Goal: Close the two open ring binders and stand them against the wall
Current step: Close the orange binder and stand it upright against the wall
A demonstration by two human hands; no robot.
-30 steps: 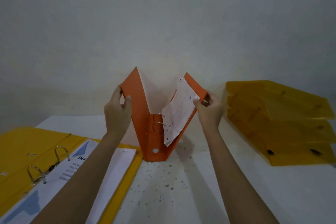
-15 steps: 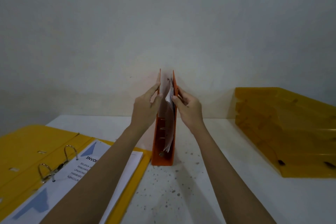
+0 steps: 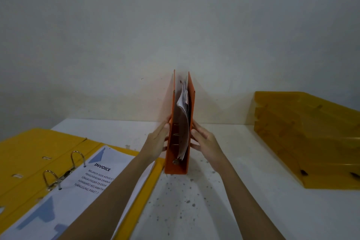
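An orange ring binder stands upright on its spine on the white table, close to the wall. Its two covers are nearly parallel, with loose papers and the rings showing between them. My left hand presses flat on the left cover and my right hand presses on the right cover, both low down. A yellow ring binder lies open and flat at the left, its metal rings up and an invoice sheet on its right half.
A stack of yellow translucent letter trays sits against the wall at the right. The table top between my arms is speckled with dark spots. My left forearm crosses over the yellow binder's papers.
The orange binder's covers went from a wide V to nearly shut. Both my hands slid from the top edges down to the lower parts of the covers.
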